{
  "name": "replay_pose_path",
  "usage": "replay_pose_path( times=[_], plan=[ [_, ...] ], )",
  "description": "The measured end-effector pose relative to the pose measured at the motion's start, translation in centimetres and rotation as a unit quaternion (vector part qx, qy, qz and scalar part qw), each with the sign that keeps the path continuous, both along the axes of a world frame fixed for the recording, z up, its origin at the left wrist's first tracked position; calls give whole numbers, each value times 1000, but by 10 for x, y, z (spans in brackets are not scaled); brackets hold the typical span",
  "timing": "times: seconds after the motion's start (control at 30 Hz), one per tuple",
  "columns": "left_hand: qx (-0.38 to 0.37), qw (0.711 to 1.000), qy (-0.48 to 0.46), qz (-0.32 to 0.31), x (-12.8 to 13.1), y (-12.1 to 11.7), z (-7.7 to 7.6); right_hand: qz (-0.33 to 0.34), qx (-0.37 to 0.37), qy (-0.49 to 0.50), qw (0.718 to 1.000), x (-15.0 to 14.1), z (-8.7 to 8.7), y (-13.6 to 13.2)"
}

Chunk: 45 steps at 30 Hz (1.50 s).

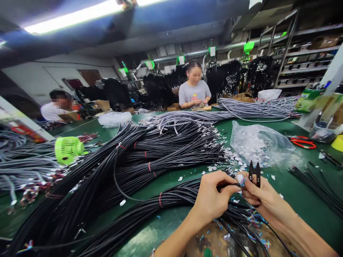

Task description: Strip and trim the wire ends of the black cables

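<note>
My left hand pinches a black cable close to its stripped end, its fingers closed. Fine blue and white wires and a white scrap show at that end, between both hands. My right hand grips black thread snips whose two blades point up and stand apart; its thumb and finger also touch the wire end. Beneath the hands lies a bundle of black cables with a red tie, its ends fanned into coloured wires. Part of the held cable is hidden by my fingers.
Large bundles of black cables cover the green table's middle, with grey cables behind. A plastic bag of white scraps and red-handled scissors lie right. A green fan stands left. Two people sit across the table.
</note>
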<state>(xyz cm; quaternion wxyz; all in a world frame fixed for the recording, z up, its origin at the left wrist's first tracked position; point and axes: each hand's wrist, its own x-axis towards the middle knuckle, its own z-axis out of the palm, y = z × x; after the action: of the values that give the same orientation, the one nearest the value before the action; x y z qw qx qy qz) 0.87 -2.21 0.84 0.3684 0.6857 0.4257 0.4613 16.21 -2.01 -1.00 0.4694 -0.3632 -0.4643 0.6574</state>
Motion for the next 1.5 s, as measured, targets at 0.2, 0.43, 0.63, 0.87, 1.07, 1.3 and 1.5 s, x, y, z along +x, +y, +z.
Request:
replay_pose_path(
  times=[0.2, 0.43, 0.63, 0.87, 1.07, 1.3, 1.5],
  plan=[
    [-36, 999, -40, 6, -2, 3, -3, -47, 42, -64, 996, -2, 7, -2],
    [-45, 999, -7, -14, 2, 1, -8, -244, 445, -396, 765, 7, -2, -4],
    [-97, 993, 6, -73, -10, 6, 3, -127, 325, -328, 878, 11, 5, -1],
    [-94, 994, -43, -32, -2, 6, -4, -210, 415, -357, 810, 9, 8, 0],
    [-133, 986, -94, -26, 1, 3, -2, -488, 382, -417, 665, 42, 15, 14],
    [-157, 979, -130, -18, -1, 3, 2, -218, 401, -391, 799, 17, 17, 2],
    [-146, 984, -80, -63, -2, 3, 3, -158, 415, -346, 827, 9, 23, -3]
  ],
)
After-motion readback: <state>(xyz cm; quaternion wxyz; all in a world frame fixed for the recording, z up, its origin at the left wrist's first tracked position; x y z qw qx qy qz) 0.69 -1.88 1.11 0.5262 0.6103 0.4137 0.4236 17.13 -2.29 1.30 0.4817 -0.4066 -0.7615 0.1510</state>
